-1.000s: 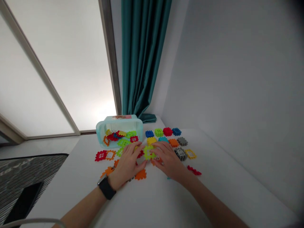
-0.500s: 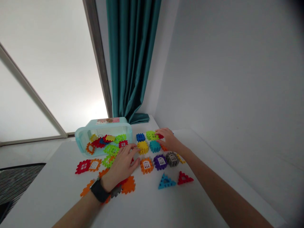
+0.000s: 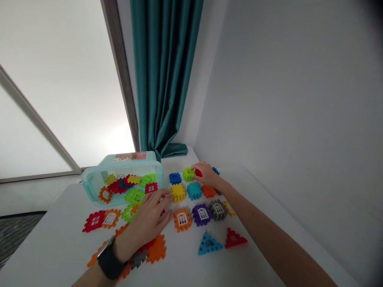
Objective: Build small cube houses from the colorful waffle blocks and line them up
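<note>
Pale-blue plastic tub [image 3: 104,160], on its side on a white desk [image 3: 179,265], holds notched tiles [image 3: 116,187]. Next, the left hand [image 3: 149,217], loosely spread and seemingly empty, is beside a chunky yellow block [image 3: 178,193]. Farther right, in the back row, a toothed lime-green block [image 3: 188,174] sits beside a red piece [image 3: 198,172], partly covered by the right hand [image 3: 207,174], fingers curled; I cannot tell whether they grip it.
</note>
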Demonstrator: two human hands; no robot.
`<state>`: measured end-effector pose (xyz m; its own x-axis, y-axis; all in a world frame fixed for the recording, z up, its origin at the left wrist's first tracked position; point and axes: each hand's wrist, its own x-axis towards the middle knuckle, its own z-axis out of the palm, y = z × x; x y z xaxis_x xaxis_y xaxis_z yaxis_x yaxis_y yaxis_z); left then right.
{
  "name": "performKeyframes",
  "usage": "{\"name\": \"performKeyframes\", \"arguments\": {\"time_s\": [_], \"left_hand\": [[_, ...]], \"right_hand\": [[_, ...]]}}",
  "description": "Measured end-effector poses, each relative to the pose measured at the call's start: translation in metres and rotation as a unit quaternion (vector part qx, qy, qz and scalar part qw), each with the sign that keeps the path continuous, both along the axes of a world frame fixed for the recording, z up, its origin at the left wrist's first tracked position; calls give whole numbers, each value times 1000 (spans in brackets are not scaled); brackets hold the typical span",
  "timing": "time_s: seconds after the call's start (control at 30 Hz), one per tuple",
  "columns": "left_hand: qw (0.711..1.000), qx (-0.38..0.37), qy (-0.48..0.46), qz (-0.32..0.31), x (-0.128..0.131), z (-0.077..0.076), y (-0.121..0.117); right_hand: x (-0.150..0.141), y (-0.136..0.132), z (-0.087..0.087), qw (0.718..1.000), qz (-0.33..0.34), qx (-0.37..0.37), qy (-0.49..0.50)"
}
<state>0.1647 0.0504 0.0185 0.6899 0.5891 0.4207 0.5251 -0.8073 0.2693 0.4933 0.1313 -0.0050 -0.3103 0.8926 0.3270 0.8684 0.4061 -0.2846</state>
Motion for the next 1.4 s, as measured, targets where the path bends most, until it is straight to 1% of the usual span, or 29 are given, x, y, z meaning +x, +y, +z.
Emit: {"name": "performKeyframes", "arguments": {"time_s": [0.13, 0.3, 0.47, 0.67, 0.93, 1.4], "left_hand": [[1000, -14, 14, -8, 1, 2, 0], [999, -35, 24, -23, 2, 4, 0], [999, -36, 20, -23, 1, 5, 0], [999, -34, 22, -23, 1, 7, 0], [998, -43, 26, -26, 1, 8, -1], [998, -42, 32, -25, 0, 10, 0]], "right_hand": [[1, 5, -4, 1000, 13, 1, 4], [2, 9, -4, 1000, 28, 1, 7], [2, 8, -4, 999, 36, -1, 6], [1, 7, -8, 999, 34, -1, 7], [-2, 5, -4, 999, 30, -3, 12], [-2, 3, -5, 1000, 23, -13, 7]]}}
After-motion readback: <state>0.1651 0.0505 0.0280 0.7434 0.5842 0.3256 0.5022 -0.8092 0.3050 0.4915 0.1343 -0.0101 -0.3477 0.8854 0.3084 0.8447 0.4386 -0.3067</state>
